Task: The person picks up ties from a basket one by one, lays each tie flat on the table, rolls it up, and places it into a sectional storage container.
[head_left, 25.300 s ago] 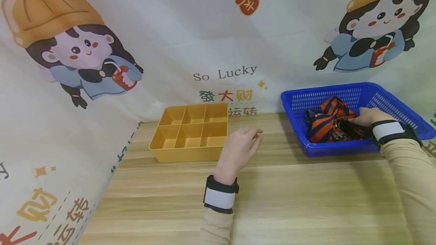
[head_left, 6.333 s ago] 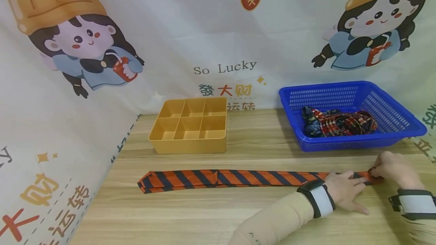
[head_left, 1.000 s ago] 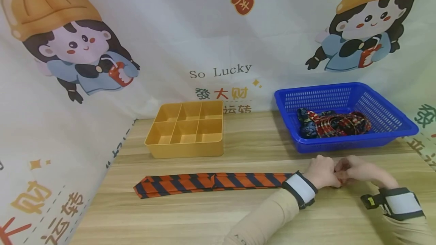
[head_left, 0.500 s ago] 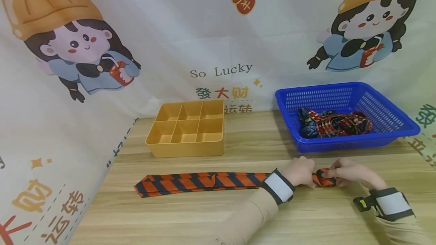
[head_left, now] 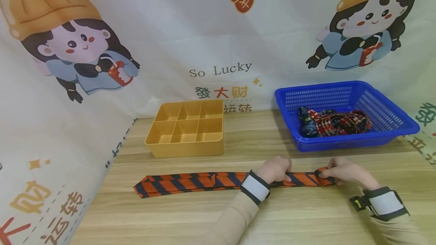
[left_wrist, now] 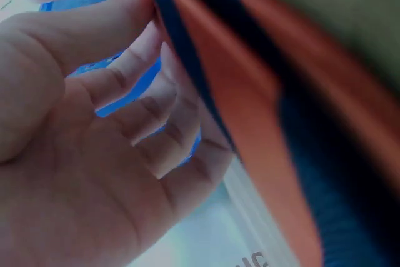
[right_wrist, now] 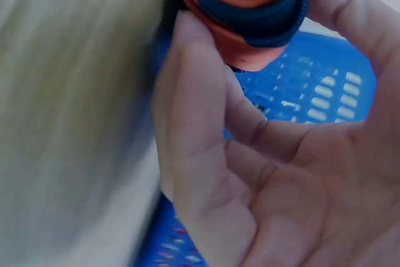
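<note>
An orange necktie with dark blue stripes (head_left: 197, 182) lies stretched from left to right over the wooden table, its wide pointed end at the left. The narrow end is wound into a small roll (head_left: 325, 177). My right hand (head_left: 349, 173) pinches that roll between thumb and fingers; the right wrist view shows its coiled layers (right_wrist: 250, 14). Further left along the strip, my left hand (head_left: 274, 170) holds the flat part. Seen from the left wrist, thumb and fingertips are at the edge of the striped fabric (left_wrist: 244, 98). The left hand hides a short stretch of it.
Behind the right hand stands a blue perforated basket (head_left: 340, 144) with rolled red plaid (head_left: 340, 124) and dark patterned cloth (head_left: 308, 127) in it. A yellow box with several compartments (head_left: 185, 150) stands at the back left, near a printed cloth backdrop (head_left: 163, 41).
The narrow end, flat earlier, is now wound up, and the roll has come leftward with the right hand. Over the last second the left hand has slid left along the necktie, away from the roll.
</note>
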A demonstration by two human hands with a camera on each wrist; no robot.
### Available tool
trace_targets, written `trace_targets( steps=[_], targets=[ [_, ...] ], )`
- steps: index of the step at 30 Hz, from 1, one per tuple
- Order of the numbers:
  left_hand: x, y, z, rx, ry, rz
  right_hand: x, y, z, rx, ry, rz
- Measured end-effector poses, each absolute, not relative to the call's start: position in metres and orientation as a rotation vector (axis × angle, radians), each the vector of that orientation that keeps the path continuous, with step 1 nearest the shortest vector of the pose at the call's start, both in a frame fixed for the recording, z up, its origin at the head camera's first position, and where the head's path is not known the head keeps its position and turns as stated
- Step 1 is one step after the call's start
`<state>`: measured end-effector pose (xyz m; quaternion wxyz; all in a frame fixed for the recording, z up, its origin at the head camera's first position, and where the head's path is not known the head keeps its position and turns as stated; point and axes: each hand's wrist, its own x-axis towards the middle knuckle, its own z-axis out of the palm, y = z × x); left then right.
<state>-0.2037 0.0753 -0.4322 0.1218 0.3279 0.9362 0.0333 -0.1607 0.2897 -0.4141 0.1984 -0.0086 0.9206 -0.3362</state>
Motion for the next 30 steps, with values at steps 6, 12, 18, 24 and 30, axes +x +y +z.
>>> trace_targets(
  steps=[6,12,18,24,30],
  targets=[
    [-0.199,0.072,-0.429,0.917,2.742,0.089,-0.168,0.265,-0.404,0.0,2.731,-0.587],
    [-0.195,0.072,-0.429,0.89,2.745,0.127,-0.169,0.243,-0.398,0.011,2.826,-0.39],
    [-0.195,0.072,-0.43,0.87,2.76,0.163,-0.169,0.236,-0.403,-0.047,2.813,-0.474],
    [-0.195,0.071,-0.431,0.865,2.795,0.184,-0.167,0.225,-0.406,-0.174,2.858,-0.56],
    [-0.195,0.071,-0.432,0.877,2.805,0.189,-0.163,0.227,-0.4,-0.297,2.762,-0.7]
  ],
)
